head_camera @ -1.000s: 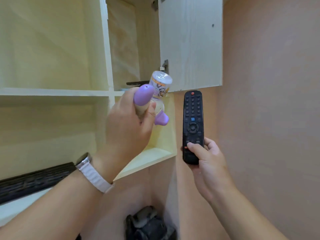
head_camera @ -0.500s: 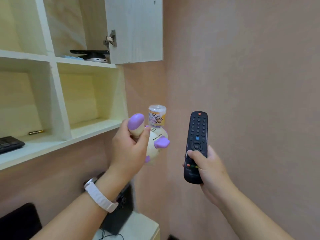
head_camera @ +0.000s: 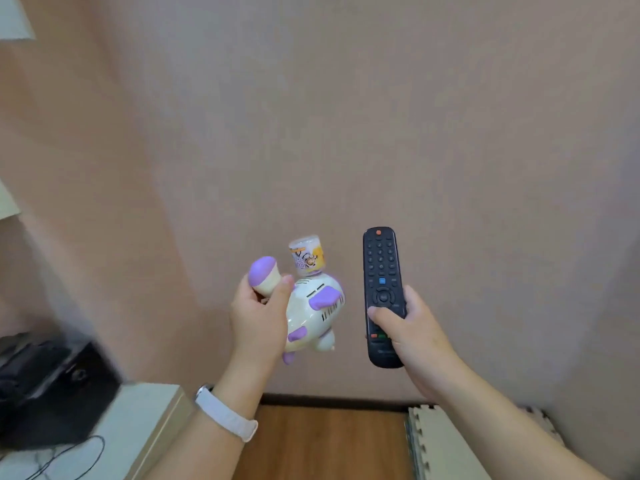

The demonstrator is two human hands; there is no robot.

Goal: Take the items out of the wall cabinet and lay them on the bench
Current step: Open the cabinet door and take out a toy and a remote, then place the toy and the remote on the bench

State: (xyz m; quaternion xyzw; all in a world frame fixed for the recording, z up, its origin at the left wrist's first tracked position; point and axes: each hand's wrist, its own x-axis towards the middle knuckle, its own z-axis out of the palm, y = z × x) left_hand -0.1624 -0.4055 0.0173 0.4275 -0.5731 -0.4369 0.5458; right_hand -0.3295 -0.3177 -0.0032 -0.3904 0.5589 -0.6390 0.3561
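left hand (head_camera: 257, 318) grips the cream-and-purple toy (head_camera: 310, 315) by its purple-tipped limb, thumb across it. A small labelled bottle (head_camera: 307, 259) stands upright on the toy's top, touching it; can't tell which fingers hold it. right hand (head_camera: 412, 330) wraps the lower half of the black remote (head_camera: 380, 268), thumb on the keys.

Both loads are in the air, above and right of the worktop (head_camera: 149, 420), over the floor.

Axes: remote near vertical, red-button end up, keys facing the camera. Toy's long axis is tilted, upper end leaning away from the worktop.

Handling, my read: all hard plastic, light, stiff. Toy shell looks smooth and the limb grip is marginal, so the body is the better hold. The bottle probably slips first.
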